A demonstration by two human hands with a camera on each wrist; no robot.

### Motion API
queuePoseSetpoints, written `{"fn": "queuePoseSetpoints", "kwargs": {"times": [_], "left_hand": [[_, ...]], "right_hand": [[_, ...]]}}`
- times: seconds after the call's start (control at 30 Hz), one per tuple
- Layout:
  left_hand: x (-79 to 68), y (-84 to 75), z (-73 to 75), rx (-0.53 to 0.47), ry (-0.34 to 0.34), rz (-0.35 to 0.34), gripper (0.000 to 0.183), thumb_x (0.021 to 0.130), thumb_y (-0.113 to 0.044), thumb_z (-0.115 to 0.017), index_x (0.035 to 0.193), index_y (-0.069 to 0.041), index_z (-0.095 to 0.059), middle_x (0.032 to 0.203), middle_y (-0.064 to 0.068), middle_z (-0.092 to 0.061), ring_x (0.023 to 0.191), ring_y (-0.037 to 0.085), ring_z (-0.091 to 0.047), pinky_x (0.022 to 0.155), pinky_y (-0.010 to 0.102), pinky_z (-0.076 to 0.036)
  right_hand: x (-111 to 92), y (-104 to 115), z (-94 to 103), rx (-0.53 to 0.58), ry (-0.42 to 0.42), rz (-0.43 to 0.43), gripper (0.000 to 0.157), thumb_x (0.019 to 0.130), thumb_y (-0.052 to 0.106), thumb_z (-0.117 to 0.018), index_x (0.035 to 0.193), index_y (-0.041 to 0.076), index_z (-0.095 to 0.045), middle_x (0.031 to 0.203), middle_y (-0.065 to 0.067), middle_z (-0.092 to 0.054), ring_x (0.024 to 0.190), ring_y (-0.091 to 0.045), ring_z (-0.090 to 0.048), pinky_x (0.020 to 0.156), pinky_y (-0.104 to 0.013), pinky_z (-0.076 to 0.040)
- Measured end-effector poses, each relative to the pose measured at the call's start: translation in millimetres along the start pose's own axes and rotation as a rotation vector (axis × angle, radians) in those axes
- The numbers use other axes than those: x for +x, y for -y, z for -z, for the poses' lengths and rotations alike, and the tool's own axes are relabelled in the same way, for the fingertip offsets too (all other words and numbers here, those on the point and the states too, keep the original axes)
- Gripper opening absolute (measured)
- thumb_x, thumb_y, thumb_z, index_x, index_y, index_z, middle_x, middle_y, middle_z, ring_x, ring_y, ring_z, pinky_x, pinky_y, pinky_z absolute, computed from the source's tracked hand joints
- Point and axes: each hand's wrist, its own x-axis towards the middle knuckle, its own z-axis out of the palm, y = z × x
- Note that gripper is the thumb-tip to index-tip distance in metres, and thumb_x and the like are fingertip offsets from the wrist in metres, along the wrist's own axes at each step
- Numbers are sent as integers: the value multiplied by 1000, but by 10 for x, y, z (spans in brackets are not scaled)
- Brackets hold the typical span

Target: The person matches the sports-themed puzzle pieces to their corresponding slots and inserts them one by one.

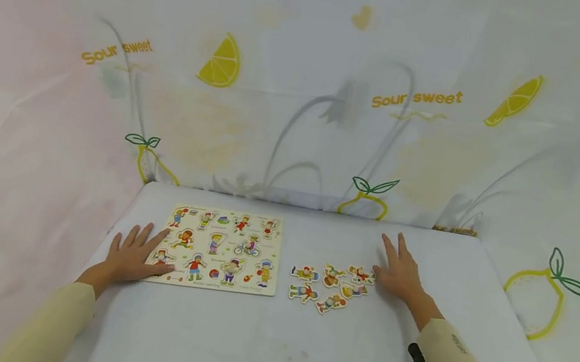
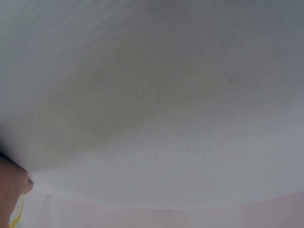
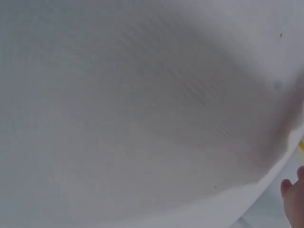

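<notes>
A wooden puzzle board (image 1: 222, 249) printed with small sporting figures lies flat on the left half of the white table. My left hand (image 1: 133, 254) rests with spread fingers over the board's left edge, its thumb across the lower left corner. To the right of the board lies a loose group of several figure-shaped puzzle pieces (image 1: 333, 275). My right hand (image 1: 398, 274) is just right of these pieces, fingers spread, thumb close to the outermost one; it holds nothing. The wrist views show mostly white tablecloth, with a bit of the left hand (image 2: 12, 187) and right hand (image 3: 295, 202) at the edges.
White cloth covers the table (image 1: 260, 350). Behind it and at both sides hangs a fabric backdrop (image 1: 299, 131) with lemon prints. A small dark object (image 1: 416, 353) sits at the right sleeve's cuff.
</notes>
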Motion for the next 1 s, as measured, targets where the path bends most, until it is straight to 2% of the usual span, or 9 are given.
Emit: {"fn": "queuePoseSetpoints", "kwargs": {"times": [0.23,0.33,0.43,0.53,0.63,0.77,1.0], "left_hand": [[-37,-9,8,-18,-7,3,107,80,-79,-55,159,-18,-15,163,28,-2,147,54,5,109,74,12],[-39,-9,3,-17,0,7,107,80,-78,-55,159,-17,-15,162,29,-2,146,55,5,109,74,12],[-46,-22,19,-19,5,12,107,80,-79,-54,159,-17,-15,162,29,-2,146,55,5,109,74,13],[-42,-35,35,-14,9,14,107,80,-79,-54,159,-17,-15,162,29,-2,146,55,5,109,74,12],[-36,-31,31,-2,19,17,107,81,-80,-53,159,-17,-14,162,29,-1,146,56,5,109,74,12],[-21,-19,29,0,20,15,108,80,-80,-53,159,-18,-14,163,29,-1,146,55,5,109,74,11],[16,2,10,20,19,17,108,80,-82,-51,159,-18,-15,163,29,-2,146,56,4,109,75,11]], "right_hand": [[26,54,13,210,105,-39,75,94,26,-65,155,10,-24,159,-37,2,142,-63,-11,105,-80,-17],[32,63,27,330,159,-73,58,96,25,-65,146,6,-42,159,-37,-3,145,-60,-6,109,-77,-14],[36,74,36,461,203,-124,37,96,20,-64,128,3,-58,160,-33,-12,148,-54,-7,114,-72,-10],[44,98,43,563,237,-156,30,95,17,-64,120,1,-63,159,-30,-22,148,-51,-11,116,-69,-8],[57,126,34,588,280,-170,31,93,18,-66,120,3,-65,158,-27,-28,149,-49,-13,117,-68,-8],[59,169,-2,560,316,-193,32,91,20,-69,119,4,-68,160,-23,-26,149,-49,-11,116,-69,-9],[44,162,-107,502,268,-176,29,92,22,-69,115,4,-72,158,-24,-25,148,-49,-13,117,-66,-12]]}}
